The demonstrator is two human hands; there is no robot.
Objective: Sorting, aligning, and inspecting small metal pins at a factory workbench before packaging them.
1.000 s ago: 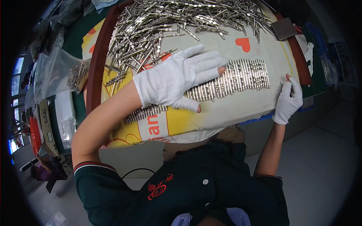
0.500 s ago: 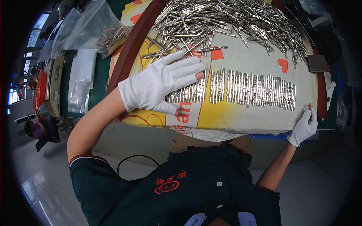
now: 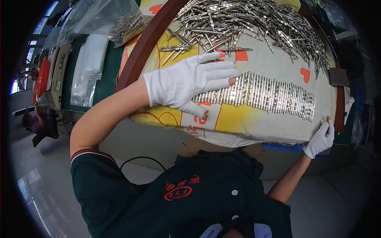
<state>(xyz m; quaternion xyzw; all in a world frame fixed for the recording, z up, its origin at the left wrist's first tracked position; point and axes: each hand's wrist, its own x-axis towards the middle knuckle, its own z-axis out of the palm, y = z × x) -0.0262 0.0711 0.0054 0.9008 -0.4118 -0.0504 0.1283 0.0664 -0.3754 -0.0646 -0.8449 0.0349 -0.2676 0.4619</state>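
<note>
A long row of slim silver metal pins (image 3: pixel 274 95) lies side by side on the cloth. My gloved left hand (image 3: pixel 190 81) is laid flat with its fingers spread over the left end of this row, hiding some pins. Its bare thumb tip and one bare fingertip stick out of the white glove. My gloved right hand (image 3: pixel 320 139) is at the cloth's near right corner, apart from the row, fingers drawn together; whatever is between them, if anything, is hidden. Beyond the row, a large loose heap of similar metal pins (image 3: pixel 246 20) is spread out.
Dark red wooden rails (image 3: pixel 143 47) border the patterned cloth (image 3: pixel 258 123) on both sides. A small dark block (image 3: pixel 338 77) sits by the right rail. To the left are clear plastic bags (image 3: pixel 89 71) and a scale-like device (image 3: pixel 59 77). Another person (image 3: pixel 37 121) sits far left.
My left hand has slid to the right along the row, and the gaps between groups of pins have closed up. My right hand stays at the corner. The view has shifted slightly.
</note>
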